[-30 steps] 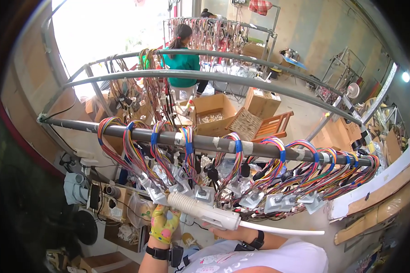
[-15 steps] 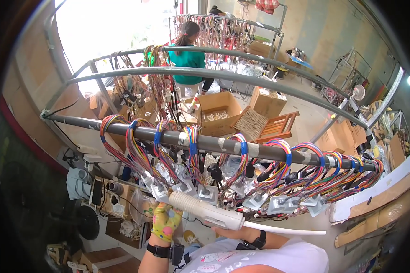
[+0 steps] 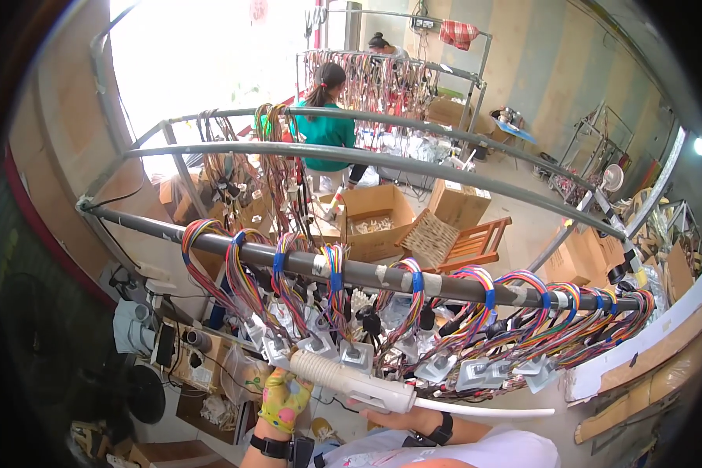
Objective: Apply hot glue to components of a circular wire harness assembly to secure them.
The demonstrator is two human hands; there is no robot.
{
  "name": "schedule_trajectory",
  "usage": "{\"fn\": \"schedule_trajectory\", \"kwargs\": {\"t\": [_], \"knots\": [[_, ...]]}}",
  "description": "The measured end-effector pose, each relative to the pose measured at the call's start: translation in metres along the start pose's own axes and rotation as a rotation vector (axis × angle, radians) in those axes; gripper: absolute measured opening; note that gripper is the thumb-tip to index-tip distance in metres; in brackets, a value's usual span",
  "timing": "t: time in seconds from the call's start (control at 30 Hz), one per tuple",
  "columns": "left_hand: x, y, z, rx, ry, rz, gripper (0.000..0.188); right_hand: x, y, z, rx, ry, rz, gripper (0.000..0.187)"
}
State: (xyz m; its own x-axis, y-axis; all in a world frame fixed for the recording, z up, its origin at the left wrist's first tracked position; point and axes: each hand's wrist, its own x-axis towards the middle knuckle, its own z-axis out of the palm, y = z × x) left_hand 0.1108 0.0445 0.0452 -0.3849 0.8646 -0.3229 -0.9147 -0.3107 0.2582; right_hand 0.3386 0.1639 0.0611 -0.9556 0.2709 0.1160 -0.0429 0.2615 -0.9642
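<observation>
The left hand, in a yellow flower-patterned glove, was raised under the near end of a white ribbed plastic tube, and its fingers were curled against the corrugated section from below. How tightly they closed on it could not be told from this angle. The tube slanted down to the right, widened into a smooth white sleeve and ran on as a thin white rod pointing right. The right hand, with a black watch at the wrist, sat under the smooth sleeve; its fingers were mostly hidden behind the tube, so their grip could not be told.

The tube lay just beneath the row of multicoloured wire harnesses looped over a dark horizontal metal pipe, bound with blue tape and ending in grey rectangular connectors that hung near the ribbed part. Beyond the rack stood open brown cardboard boxes, and a person in a green shirt faced away at another rack.
</observation>
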Motion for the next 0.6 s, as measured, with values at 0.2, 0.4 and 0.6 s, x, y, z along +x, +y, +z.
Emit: {"fn": "schedule_trajectory", "kwargs": {"t": [0.2, 0.4, 0.6], "knots": [[-0.014, -0.005, -0.001, 0.551, -0.245, 0.291, 0.042, -0.003, 0.011, -0.001, -0.354, -0.006, -0.066, 0.042], [-0.013, 0.011, 0.021, 0.676, -0.126, 0.237, 0.042, -0.038, 0.057, -0.007, -0.334, 0.047, -0.062, 0.049], [0.007, 0.009, -0.01, -0.253, -0.045, -0.112, 0.033, -0.006, -0.003, -0.007, -0.225, 0.021, 0.048, 0.053]]}}
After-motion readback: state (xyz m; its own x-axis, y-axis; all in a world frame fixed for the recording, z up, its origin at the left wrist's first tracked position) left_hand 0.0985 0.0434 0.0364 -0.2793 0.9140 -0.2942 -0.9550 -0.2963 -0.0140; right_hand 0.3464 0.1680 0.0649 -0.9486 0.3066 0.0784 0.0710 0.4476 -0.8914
